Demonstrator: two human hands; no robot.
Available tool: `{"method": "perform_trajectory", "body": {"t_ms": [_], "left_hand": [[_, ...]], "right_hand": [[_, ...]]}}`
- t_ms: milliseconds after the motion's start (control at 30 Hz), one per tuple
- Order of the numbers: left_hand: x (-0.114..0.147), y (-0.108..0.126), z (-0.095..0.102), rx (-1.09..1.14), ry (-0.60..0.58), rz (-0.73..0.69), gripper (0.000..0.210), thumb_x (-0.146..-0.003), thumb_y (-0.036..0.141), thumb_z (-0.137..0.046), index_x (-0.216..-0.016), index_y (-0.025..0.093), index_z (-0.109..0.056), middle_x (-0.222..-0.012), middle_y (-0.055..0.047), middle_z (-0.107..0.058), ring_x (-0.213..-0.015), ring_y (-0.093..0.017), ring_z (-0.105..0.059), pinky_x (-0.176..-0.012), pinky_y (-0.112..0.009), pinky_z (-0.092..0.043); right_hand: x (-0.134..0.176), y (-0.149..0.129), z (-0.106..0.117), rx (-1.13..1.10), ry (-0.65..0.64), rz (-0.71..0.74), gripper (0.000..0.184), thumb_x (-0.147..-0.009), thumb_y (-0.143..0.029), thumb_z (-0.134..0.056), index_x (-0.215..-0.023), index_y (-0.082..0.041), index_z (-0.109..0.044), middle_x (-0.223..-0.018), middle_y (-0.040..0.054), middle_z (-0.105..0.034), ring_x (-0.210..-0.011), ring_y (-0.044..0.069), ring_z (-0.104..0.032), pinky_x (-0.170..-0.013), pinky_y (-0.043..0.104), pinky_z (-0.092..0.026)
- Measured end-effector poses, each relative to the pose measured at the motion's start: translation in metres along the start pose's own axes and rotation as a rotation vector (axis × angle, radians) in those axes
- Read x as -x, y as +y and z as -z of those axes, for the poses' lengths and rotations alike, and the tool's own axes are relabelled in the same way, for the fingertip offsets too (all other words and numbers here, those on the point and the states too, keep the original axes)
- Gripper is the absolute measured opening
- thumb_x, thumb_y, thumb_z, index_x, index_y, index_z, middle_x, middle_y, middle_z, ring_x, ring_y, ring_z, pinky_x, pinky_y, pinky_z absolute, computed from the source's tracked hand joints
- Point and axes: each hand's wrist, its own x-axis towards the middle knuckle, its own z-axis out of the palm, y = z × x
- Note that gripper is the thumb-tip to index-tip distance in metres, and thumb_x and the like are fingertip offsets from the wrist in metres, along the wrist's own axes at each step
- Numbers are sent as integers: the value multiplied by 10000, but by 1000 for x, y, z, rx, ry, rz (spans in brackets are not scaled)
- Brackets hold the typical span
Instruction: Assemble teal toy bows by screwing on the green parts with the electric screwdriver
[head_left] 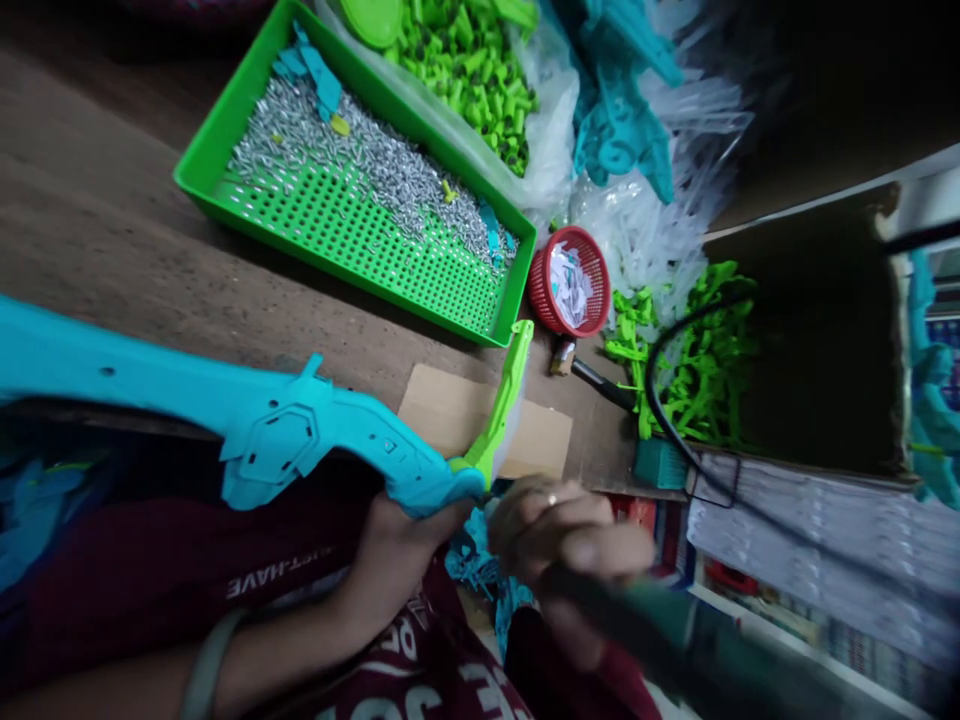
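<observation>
My left hand (416, 535) is closed around the end of a long turquoise plastic toy bow (277, 420), gripping it from below. A bright green limb piece (506, 410) sticks up from that end, beside my fingers. My right hand (574, 535), smeared by motion, is wrapped around a dark, long tool that looks like an electric screwdriver (637, 620). Its front end is close to the joint of the turquoise and green parts. Whether the tip touches the joint, I cannot tell. A flat piece of cardboard (442, 400) lies on the table behind the joint.
A green perforated tray (322, 215) holds many small screws. Beyond it lies a bag of green plastic parts (472, 80). A red basket (536, 290) holds pale pieces. On the right are green parts (712, 370), a black cable (660, 400) and a cardboard box (825, 350).
</observation>
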Motion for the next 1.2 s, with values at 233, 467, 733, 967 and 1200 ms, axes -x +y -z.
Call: {"method": "perform_trajectory", "body": {"t_ms": [233, 467, 733, 967, 1200], "left_hand": [[14, -7, 26, -50, -249, 169, 320, -753, 403, -821, -1012, 221, -775, -1113, -109, -755, -1114, -279, -672, -980, -373, -536], [5, 13, 29, -369, -353, 164, 452, -860, 547, -683, -1132, 188, -720, -1183, -125, -733, -1071, -274, -711, -816, -360, -608], [-11, 36, 54, -1561, -545, -1279, 224, -967, 221, -575, -1122, 203, -736, -1054, -110, -772, -990, -254, -732, -924, -392, -543], [-52, 65, 33, -1739, -824, -1995, 323, -978, 51, -447, -1233, 62, -645, -1240, -179, -705, -1375, -349, -501, -1047, -475, -467], [-43, 68, 54, -1740, -863, -1942, 303, -958, 42, -476, -1192, 45, -669, -1204, -189, -717, -1418, -392, -428, -1055, -513, -475]], "right_hand": [[-82, 20, 35, 25, 815, -11, 323, -877, -358, -549, -1192, -324, -485, -628, -68, -415, -467, 129, -481, -497, 277, -464], [-44, 34, 60, 524, 835, 44, 364, -943, -308, -510, -1302, -257, -476, -1134, 81, -574, -1001, 197, -615, -807, 343, -547], [-3, 33, 67, 1013, -422, 196, 561, -843, -163, -586, -1397, -184, -506, -1567, 97, -431, -1409, 355, -352, -1050, 501, -404], [-11, 40, 78, 1064, -572, 340, 385, -928, -515, -595, -1055, -152, -621, -1073, 114, -676, -1109, 302, -552, -856, 402, -395], [2, 40, 63, 1023, -505, 380, 447, -1005, -551, -422, -1051, -144, -602, -1027, 124, -640, -992, 266, -539, -778, 377, -358]]}}
